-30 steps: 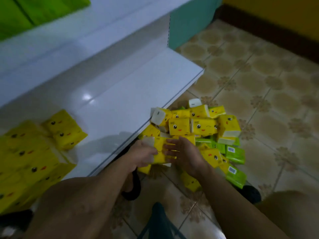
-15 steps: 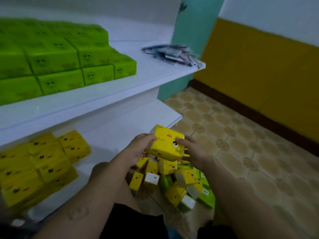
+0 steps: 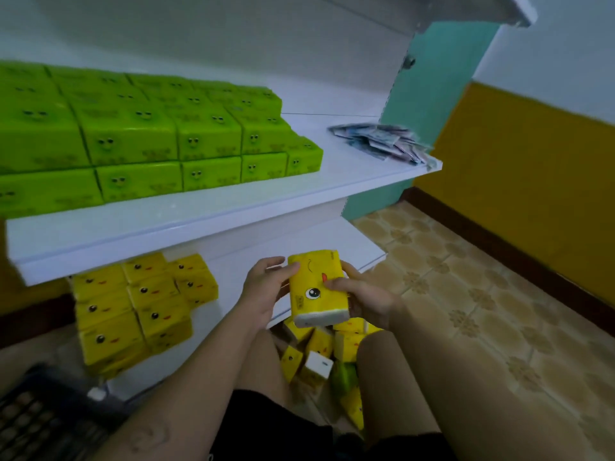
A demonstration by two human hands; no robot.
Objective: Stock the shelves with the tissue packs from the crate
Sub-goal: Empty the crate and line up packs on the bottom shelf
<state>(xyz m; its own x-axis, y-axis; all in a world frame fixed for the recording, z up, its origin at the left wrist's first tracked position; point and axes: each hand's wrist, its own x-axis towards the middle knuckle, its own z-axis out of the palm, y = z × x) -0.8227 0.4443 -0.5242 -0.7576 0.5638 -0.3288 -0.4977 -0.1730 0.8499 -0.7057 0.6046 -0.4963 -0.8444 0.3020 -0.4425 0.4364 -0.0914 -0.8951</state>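
**Head view: one yellow pack held between both hands**

Above and left of the fingers, the upper shelf (image 3: pixel 233 211) carries a stacked block of green packs (image 3: pixel 133 141). A heap of small sachets (image 3: pixel 382 141) lies up and to their right. Level with the fingers and to their left, a stack of yellow packs (image 3: pixel 139 304) stands on the lower shelf (image 3: pixel 233 261). The dark crate (image 3: pixel 43 417) sits well down-left. Just beneath the fingers, loose packs (image 3: pixel 316 354) lie on the floor.

The held yellow pack (image 3: pixel 316 294) is gripped from both sides, white end lowest. The left hand (image 3: pixel 263 291) is half curled, its fingertips (image 3: pixel 289 271) against the pack's left edge. The right hand (image 3: pixel 366 294) wraps the other side, thumb (image 3: pixel 336 282) across the printed face.
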